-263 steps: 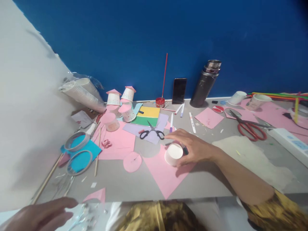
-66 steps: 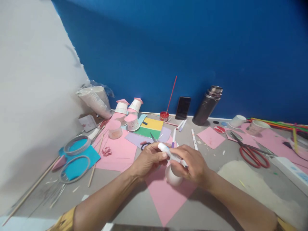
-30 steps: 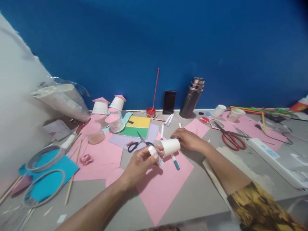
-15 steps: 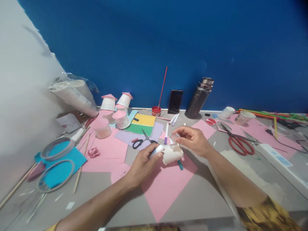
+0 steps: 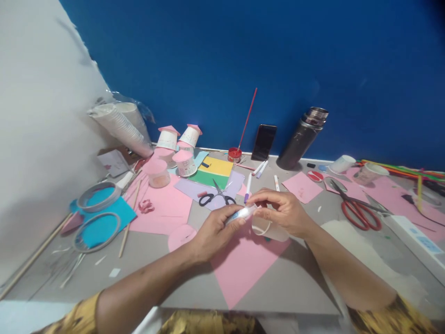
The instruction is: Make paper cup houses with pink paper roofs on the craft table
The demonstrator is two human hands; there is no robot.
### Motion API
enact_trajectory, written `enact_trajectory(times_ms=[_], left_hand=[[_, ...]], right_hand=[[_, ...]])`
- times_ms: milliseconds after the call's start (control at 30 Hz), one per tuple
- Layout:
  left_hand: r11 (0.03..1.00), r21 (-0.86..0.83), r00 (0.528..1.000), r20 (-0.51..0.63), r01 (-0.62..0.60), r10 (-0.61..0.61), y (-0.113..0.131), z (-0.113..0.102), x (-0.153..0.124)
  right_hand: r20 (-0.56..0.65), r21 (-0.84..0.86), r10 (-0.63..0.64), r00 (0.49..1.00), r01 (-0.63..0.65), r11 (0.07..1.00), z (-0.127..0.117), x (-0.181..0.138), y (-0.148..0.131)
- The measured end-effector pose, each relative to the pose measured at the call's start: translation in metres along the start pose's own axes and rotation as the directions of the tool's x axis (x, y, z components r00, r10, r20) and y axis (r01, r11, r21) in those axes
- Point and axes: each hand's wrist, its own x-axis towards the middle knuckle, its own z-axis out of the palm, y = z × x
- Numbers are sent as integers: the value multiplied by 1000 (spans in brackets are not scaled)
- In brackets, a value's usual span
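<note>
My left hand [image 5: 219,228] is closed around a white glue tube [image 5: 242,214] with a blue label, its narrow end pointing right. At that end the fingers of my right hand [image 5: 283,211] are pinched together, on what looks like the tube's small clear cap, mostly hidden by the fingers. Under my right hand a white paper cup [image 5: 278,232] lies on its side, its open mouth facing left. Beneath both hands is a sheet of pink paper [image 5: 231,278]. Just beyond them lie black-handled scissors [image 5: 218,194] and a purple-tipped marker [image 5: 248,185].
Paper cups with pink tops [image 5: 187,163] stand back left, near stacked cups [image 5: 120,125]. A red paint pot [image 5: 234,155] with a brush, a phone [image 5: 264,142] and a dark flask [image 5: 302,139] line the wall. Red-handled scissors [image 5: 361,215] and a white power strip [image 5: 415,239] lie right.
My right hand has come down to the tube's end. The cup has shifted right, away from my left hand, and turned its mouth left. The whole view has swung slightly left.
</note>
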Motion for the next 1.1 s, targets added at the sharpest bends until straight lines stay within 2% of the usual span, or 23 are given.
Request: enact_trajectory(times_ms=[267,467,567,633,667,733,800,833,933,1000,1100], left_hand=[[1000,8,1000,18,25,-26,4,1,-1],[999,-8,998,35,52,-52,5,2,-1],[997,14,997,7,76,-77,1,2,1],[995,57,995,-48,86,-84,-3,2,2],[993,82,995,-67,81,-76,-6,1,3],[990,127,997,-68,55,-47,-11,2,4],[989,142,999,-30,27,-23,-15,3,5],[990,140,1000,-6,21,-21,-17,3,5],[990,133,999,23,38,-41,-19,5,8],[990,123,998,-16,62,-60,-18,4,11],[985,117,990,-82,125,-116,-11,-3,19]], right_hand=[[-4,-130,-248,969,245,961,8,-1,2],[-12,-113,-267,964,264,958,13,-1,6],[-60,-101,-164,985,158,982,-1,1,6],[-202,-106,-57,978,36,994,-18,5,10],[-304,-117,-17,952,-19,993,-28,7,15],[-501,-187,11,865,-120,975,-50,12,29],[-600,-349,-40,799,-217,912,-70,17,45],[-600,-450,-73,797,-260,855,-78,18,53],[-519,-662,-76,851,-344,666,-97,19,73],[-497,-694,-38,867,-370,618,-104,18,81],[-490,-691,1,872,-389,609,-109,17,91]])
